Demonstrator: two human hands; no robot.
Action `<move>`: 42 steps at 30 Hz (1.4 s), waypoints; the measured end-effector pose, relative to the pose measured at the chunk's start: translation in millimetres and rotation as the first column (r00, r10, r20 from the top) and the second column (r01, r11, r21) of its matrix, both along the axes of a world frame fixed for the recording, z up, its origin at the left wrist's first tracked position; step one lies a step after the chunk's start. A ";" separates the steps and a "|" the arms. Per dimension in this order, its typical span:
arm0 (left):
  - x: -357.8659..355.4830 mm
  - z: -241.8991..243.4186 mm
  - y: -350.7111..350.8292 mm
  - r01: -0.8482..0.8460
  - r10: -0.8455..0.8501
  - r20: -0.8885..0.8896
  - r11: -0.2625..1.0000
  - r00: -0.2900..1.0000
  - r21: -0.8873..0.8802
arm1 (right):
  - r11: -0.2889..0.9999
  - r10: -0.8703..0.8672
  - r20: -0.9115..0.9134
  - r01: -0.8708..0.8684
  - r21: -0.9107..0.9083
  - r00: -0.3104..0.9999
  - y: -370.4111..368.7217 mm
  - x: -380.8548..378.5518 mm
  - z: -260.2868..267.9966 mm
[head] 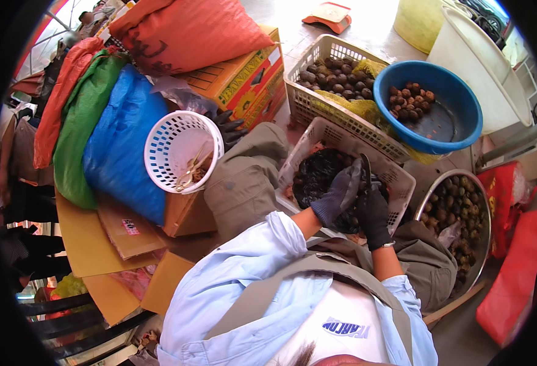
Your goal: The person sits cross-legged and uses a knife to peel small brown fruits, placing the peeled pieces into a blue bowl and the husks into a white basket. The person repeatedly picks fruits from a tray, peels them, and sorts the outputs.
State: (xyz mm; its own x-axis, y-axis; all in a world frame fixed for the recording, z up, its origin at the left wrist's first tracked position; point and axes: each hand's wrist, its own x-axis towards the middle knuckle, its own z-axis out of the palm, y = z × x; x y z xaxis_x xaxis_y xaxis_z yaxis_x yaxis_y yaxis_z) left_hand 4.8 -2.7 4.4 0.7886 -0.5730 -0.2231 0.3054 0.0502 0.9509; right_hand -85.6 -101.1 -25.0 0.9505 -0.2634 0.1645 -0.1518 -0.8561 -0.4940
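Observation:
Both my hands wear dark knit work gloves and are close together over a light plastic crate [399,183] between my knees. A black plastic bag [312,171] lines the crate, with dark material inside that I cannot make out. My left hand [344,185] is on the bag side, its fingers reaching up beside a dark curved tool [366,167]. My right hand [373,212] is closed below that tool and appears to grip its lower end. Whatever lies between the two palms is hidden by the gloves.
Ahead stand a crate of dark round nuts [337,80] and a blue basin [460,82] with brown nuts. A metal bowl [489,215] of round fruits is at right. At left, a white basket [158,151] holds a brass-coloured hand tool [188,174], near sacks [124,132] and cartons [259,91].

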 end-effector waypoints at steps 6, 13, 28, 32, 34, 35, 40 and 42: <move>-25.3 -8.3 -15.1 -0.218 0.163 0.253 0.954 0.954 0.206 | 0.993 0.055 -0.043 -0.059 -0.099 0.998 -35.2 -0.5 -19.8; -1.6 18.7 -2.7 0.060 -0.069 0.100 0.994 0.993 0.087 | 0.999 -0.023 0.206 0.028 -0.023 0.978 -12.1 4.8 21.6; 0.1 -32.7 -15.7 -0.218 -0.012 -0.605 0.927 0.796 -0.306 | 0.993 -0.031 -0.164 0.050 0.111 0.986 5.9 4.2 27.0; -2.2 -30.1 -16.9 -0.234 0.144 -0.371 0.949 0.917 -0.209 | 0.992 0.013 -0.099 -0.001 0.124 0.995 4.2 5.0 39.6; -8.0 -45.8 -21.9 -0.332 0.291 -0.242 0.931 0.926 -0.150 | 0.999 -0.030 0.010 0.029 0.040 1.000 6.5 4.4 21.9; -8.7 -48.7 -21.0 -0.297 0.247 -0.264 0.939 0.932 -0.170 | 0.999 -0.051 0.064 0.051 0.000 0.997 6.6 3.6 13.9; -7.7 -45.2 -15.9 -0.248 0.235 -0.196 0.968 0.952 -0.044 | 0.981 -0.106 0.010 0.103 0.162 0.994 10.0 6.3 15.9; -18.2 -12.7 -14.3 -0.151 0.177 -0.076 0.952 0.981 0.268 | 0.971 -0.115 -0.002 0.113 0.209 0.993 2.8 7.3 12.8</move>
